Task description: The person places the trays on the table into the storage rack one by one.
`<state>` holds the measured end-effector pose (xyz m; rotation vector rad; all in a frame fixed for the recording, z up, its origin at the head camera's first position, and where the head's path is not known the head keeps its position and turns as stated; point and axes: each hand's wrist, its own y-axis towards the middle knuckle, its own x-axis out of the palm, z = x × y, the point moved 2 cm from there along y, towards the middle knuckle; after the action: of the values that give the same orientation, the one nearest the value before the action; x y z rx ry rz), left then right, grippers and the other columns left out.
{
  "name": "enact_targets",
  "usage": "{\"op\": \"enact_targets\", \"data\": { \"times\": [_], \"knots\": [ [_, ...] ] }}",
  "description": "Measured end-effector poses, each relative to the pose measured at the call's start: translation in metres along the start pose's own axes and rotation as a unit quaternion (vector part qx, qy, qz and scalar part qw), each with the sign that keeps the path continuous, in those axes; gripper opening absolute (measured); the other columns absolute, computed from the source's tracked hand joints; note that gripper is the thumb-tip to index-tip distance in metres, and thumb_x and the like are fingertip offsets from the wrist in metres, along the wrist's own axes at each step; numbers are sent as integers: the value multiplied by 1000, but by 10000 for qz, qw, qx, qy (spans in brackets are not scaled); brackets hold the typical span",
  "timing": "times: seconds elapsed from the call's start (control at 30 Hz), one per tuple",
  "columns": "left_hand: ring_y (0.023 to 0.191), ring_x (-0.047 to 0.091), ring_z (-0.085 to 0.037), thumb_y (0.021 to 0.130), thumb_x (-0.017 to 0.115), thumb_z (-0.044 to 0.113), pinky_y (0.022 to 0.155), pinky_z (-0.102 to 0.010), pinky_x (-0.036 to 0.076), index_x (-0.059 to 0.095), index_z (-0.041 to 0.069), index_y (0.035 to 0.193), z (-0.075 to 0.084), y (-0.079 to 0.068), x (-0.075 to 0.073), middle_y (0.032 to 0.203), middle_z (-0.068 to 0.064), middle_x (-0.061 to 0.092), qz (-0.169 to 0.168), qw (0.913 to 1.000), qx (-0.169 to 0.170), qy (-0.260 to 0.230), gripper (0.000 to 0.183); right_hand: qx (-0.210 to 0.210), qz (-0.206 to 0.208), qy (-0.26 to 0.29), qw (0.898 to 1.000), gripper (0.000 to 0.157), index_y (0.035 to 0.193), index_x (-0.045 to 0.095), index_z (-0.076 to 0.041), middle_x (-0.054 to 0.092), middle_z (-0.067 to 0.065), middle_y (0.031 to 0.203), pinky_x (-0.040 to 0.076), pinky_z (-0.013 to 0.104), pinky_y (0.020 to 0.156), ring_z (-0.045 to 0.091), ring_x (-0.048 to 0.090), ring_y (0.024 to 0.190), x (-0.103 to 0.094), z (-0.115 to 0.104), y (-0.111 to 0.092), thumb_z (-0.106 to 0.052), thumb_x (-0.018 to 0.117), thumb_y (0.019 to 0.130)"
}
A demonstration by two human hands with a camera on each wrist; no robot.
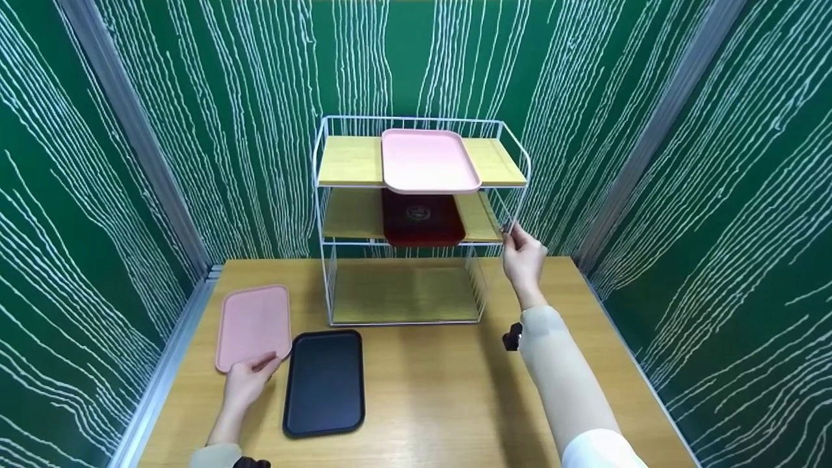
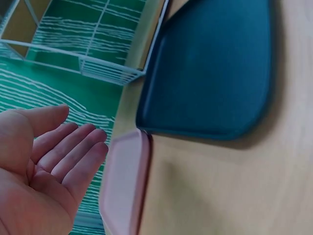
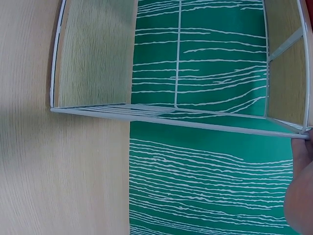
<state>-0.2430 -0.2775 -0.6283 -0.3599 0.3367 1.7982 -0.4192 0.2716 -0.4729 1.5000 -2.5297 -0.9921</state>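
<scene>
A white wire rack with three wooden shelves stands at the back of the table. My right hand pinches its right front post at the middle shelf; in the right wrist view that hand shows at the right edge, against the white wire. My left hand hovers over the near edge of a pink tray on the table's left. Its fingers are relaxed and hold nothing in the left wrist view. A black tray lies just right of that hand.
Another pink tray sits on the top shelf, overhanging its front edge. A dark red tray with a round emblem is on the middle shelf. Below is the wooden bottom shelf. Green walls with white lines surround the table.
</scene>
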Motion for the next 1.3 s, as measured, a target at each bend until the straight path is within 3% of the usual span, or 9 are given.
{"op": "enact_targets", "data": {
  "times": [0.33,0.5,0.63,0.8,0.93,1.03,1.1,1.17,1.3],
  "knots": [
    [113,73,-36,99,75,11,81,-17,54,73,-12,123,-22,-11,1,119,-25,76,-100,9988,-320,360,33,3,80,-31,10000,35,137,72,-4,76,16,123,60,33,87,28,74,106,-2,0,0,1,68,103],
    [117,71,-37,100,75,14,93,-31,59,72,-10,127,-30,-19,3,120,-23,76,-181,9975,-504,450,36,-41,85,-47,9999,34,137,71,-3,76,18,123,59,25,84,29,75,105,-2,1,-1,-1,68,103],
    [117,72,-37,99,76,14,104,-45,55,73,-9,126,-34,-24,6,118,-21,77,-215,9970,-487,556,36,8,67,-35,10000,34,137,70,-1,76,20,123,59,25,84,32,75,106,-2,1,-3,1,68,103],
    [117,72,-38,98,77,14,111,-53,48,73,-9,126,-37,-29,10,118,-21,77,-183,9973,-458,541,36,60,57,-52,10000,36,138,70,-1,75,20,124,60,29,85,31,75,107,-2,1,-3,2,67,103],
    [120,70,-39,96,78,12,110,-46,50,72,-10,127,-37,-34,17,121,-23,75,-127,9981,-496,335,38,59,84,-33,9999,36,139,69,-2,75,20,124,56,20,82,29,75,107,-2,3,-2,1,67,103],
    [122,69,-41,95,79,9,97,-29,57,69,-13,129,-39,-37,24,124,-27,73,-94,9980,-625,-28,42,80,101,-30,9999,36,139,70,-3,76,19,124,54,16,80,27,74,107,-2,4,-2,0,68,103],
    [122,68,-42,94,80,8,88,-19,58,67,-15,130,-40,-39,28,125,-29,72,-63,9972,-710,-237,45,103,91,-27,9999,35,139,70,-3,76,19,124,56,21,82,27,75,107,-2,4,-2,-1,68,103],
    [122,69,-42,92,81,6,84,-15,57,66,-16,131,-41,-41,31,126,-30,71,-8,9961,-792,-389,47,114,63,-39,9999,35,139,70,-4,75,18,125,59,26,86,27,74,108,-2,3,-3,-2,68,104],
    [123,68,-44,92,79,3,89,-22,59,64,-18,133,-43,-42,36,129,-32,69,9,9942,-889,-609,48,63,35,-24,10000,35,140,69,-3,74,19,127,61,36,90,28,74,110,-1,2,-2,-2,67,105]
  ]
}}
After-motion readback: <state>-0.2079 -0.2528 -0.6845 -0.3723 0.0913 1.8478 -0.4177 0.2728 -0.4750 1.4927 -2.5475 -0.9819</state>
